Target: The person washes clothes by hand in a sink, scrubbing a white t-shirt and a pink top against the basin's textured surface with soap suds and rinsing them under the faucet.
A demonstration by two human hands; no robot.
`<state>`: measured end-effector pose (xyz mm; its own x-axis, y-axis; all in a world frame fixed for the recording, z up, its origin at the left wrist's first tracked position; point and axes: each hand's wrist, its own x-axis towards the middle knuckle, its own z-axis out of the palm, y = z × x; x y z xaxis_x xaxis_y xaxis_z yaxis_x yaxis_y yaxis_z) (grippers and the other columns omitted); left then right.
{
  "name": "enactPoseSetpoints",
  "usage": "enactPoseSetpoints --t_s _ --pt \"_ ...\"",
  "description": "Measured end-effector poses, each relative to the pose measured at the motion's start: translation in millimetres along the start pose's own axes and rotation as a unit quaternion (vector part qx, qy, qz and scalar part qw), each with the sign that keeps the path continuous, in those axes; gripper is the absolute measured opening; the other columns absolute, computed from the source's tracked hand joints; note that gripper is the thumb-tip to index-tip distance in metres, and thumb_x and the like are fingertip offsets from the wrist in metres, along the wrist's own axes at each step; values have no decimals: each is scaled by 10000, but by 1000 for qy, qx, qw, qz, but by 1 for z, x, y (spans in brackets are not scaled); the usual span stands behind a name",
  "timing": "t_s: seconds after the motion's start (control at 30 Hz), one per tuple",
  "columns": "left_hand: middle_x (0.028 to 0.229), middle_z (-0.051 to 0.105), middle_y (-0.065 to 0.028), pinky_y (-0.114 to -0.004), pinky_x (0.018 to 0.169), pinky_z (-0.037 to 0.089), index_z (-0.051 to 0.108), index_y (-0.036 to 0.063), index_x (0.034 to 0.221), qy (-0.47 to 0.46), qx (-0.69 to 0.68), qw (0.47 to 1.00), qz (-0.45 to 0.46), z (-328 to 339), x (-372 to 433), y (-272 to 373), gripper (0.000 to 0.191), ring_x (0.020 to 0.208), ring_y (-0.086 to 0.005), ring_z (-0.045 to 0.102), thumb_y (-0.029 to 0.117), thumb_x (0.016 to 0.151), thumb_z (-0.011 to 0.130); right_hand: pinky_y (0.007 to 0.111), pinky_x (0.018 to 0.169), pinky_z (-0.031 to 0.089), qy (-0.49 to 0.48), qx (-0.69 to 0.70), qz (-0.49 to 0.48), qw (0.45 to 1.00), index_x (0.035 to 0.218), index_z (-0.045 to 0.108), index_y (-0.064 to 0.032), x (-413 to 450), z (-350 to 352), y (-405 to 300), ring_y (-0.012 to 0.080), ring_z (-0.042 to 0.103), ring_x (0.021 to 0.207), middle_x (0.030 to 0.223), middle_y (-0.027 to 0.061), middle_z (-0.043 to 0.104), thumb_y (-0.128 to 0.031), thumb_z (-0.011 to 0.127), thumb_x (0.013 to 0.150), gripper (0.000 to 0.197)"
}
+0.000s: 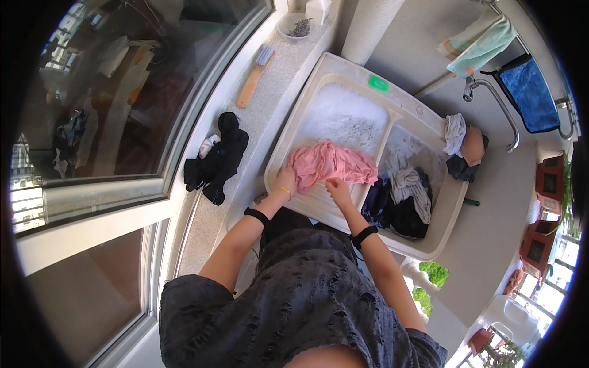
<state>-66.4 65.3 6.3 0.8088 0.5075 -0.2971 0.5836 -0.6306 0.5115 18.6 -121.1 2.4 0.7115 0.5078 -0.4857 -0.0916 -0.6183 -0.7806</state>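
A pink cloth garment [333, 163] lies bunched over the ribbed washboard slope [317, 200] of a laundry sink [444, 230]. My left hand [286, 180] grips its left end, the fingers partly hidden by the fabric. At the garment's lower edge, my right hand [338, 189] has its fingers curled in and pinches the cloth. Beyond the garment, white suds [345, 108] fill the left basin. In the right basin, a wet grey garment [409, 184] rests on dark clothes [407, 218] in cloudy water.
On the ledge to the left are a wooden scrubbing brush [253, 80], black clothing [225, 152] and a plastic bowl [294, 28]. A metal faucet [499, 99] arches near the right basin. More small garments [464, 145] sit on the sink's right rim. Towels [487, 43] hang on the wall.
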Motion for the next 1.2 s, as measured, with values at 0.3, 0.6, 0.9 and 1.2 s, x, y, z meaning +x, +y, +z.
enactPoseSetpoints --t_s 0.3,0.6,0.9,1.2 --pt "639 527 -60 -290 569 449 543 38 863 -61 -271 948 156 -83 16 62 191 571 -178 511 216 857 612 340 744 491 60 112 -143 982 1020 492 7 -18 -7 -87 181 593 807 849 112 587 -165 557 887 227" --pt "656 598 -91 -300 585 482 574 28 893 -13 -289 953 87 -55 24 46 192 603 -188 599 218 868 565 254 455 460 185 273 116 937 953 502 -54 -89 -69 78 132 577 560 730 61 576 -187 518 907 142" --pt "1082 566 -71 -397 926 365 602 118 915 19 83 896 435 -8 4 112 181 1065 -267 509 134 736 619 221 569 456 113 304 122 938 1003 555 -72 -102 -66 70 109 607 680 812 31 610 -197 507 909 164" --pt "1026 566 -196 -426 791 449 521 62 1033 -46 -2 970 240 -15 30 140 247 920 -351 565 123 798 566 411 832 459 -30 402 223 888 1233 480 -57 -70 -42 1 247 496 1089 1190 118 513 -395 577 856 516"
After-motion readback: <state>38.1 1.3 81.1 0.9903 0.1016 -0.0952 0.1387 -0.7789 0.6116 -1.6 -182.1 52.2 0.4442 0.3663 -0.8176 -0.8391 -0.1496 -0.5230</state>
